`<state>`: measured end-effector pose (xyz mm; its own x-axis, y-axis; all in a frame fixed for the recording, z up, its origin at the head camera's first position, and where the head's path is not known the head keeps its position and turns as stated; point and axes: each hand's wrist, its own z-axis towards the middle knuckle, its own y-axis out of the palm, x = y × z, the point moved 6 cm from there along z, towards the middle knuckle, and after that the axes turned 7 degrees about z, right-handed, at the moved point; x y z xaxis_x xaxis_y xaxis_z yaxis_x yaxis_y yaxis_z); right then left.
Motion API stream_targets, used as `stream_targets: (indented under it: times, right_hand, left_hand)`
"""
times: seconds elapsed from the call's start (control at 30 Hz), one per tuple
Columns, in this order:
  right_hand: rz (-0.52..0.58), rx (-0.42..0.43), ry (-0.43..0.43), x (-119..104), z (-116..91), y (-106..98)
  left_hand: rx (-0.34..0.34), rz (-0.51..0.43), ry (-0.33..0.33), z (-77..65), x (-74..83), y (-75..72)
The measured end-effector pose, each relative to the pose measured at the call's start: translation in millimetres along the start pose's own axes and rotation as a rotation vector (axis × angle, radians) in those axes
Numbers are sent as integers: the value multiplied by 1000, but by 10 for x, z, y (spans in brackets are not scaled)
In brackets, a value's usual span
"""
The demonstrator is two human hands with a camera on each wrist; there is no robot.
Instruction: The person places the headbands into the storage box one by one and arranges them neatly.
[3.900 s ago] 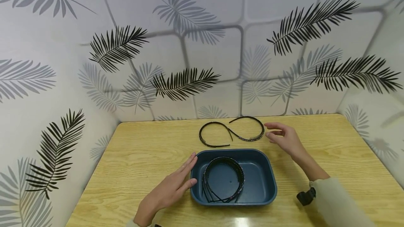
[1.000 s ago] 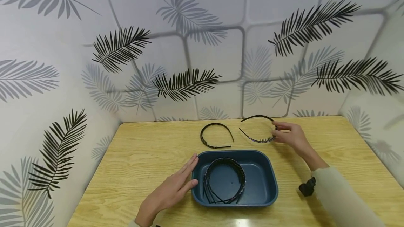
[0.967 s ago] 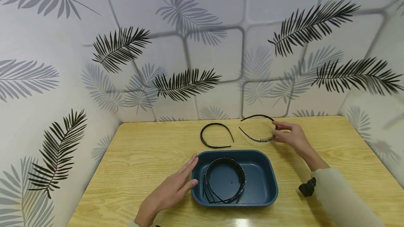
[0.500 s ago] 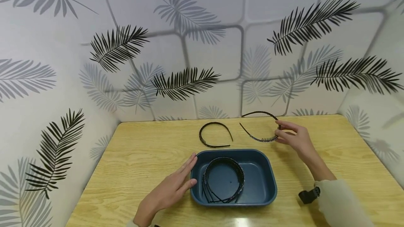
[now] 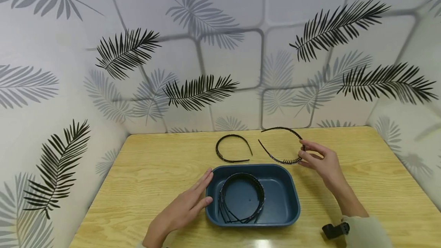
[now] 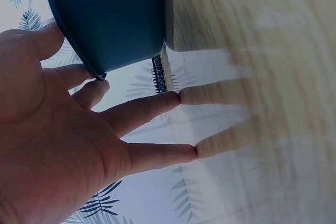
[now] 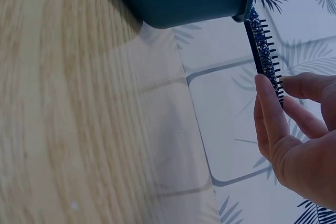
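A toothed black headband [image 5: 288, 162] is pinched between the thumb and fingers of my right hand [image 5: 325, 165], at the back right of the table. Its ends point left, and the right wrist view shows dark glitter on the band [image 7: 265, 51]. My left hand [image 5: 186, 208] rests against the left rim of a blue plastic bin [image 5: 280, 198], fingers extended. Several similar headbands [image 5: 260, 198] lie nested in the bin's left and middle part. One more headband [image 5: 218, 149] lies on the table behind the bin, left of the held one.
The wood-grain table [image 5: 155, 163] backs onto a wall [image 5: 237, 98] printed with leaves. Further walls rise at the left and right. A black wrist camera [image 5: 334, 230] is strapped at my right sleeve [image 5: 365, 232].
My right hand has taken hold of the right-hand headband and drawn it right, away from the other loose one. Just now it has come slightly nearer. The left hand stays at the bin.
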<state>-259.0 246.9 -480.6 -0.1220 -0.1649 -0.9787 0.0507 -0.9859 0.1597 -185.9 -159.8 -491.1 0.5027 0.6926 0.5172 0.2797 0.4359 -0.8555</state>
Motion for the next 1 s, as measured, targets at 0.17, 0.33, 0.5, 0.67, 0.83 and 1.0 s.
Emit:
stream_targets:
  times: [0.17, 0.33, 0.5, 0.67, 0.83, 1.0]
  right_hand:
    - [-5, -5, -31, -82, -49, 59]
    - [-21, -13, -37, -163, -105, 114]
    - [-47, -19, -33, -220, -151, 149]
    - [-51, -31, -30, -248, -177, 192]
    - [-73, -47, -36, -277, -191, 258]
    - [-110, -71, -37, -290, -206, 359]
  left_hand:
    - [-5, -9, -9, -8, -8, 3]
    - [-7, -4, 3, -9, 7, 2]
    - [-7, -1, 11, -4, 18, 6]
    - [-4, 3, 6, -11, 20, 6]
    - [-7, 3, 0, -16, 21, -6]
    - [-7, -3, -4, -15, 21, -23]
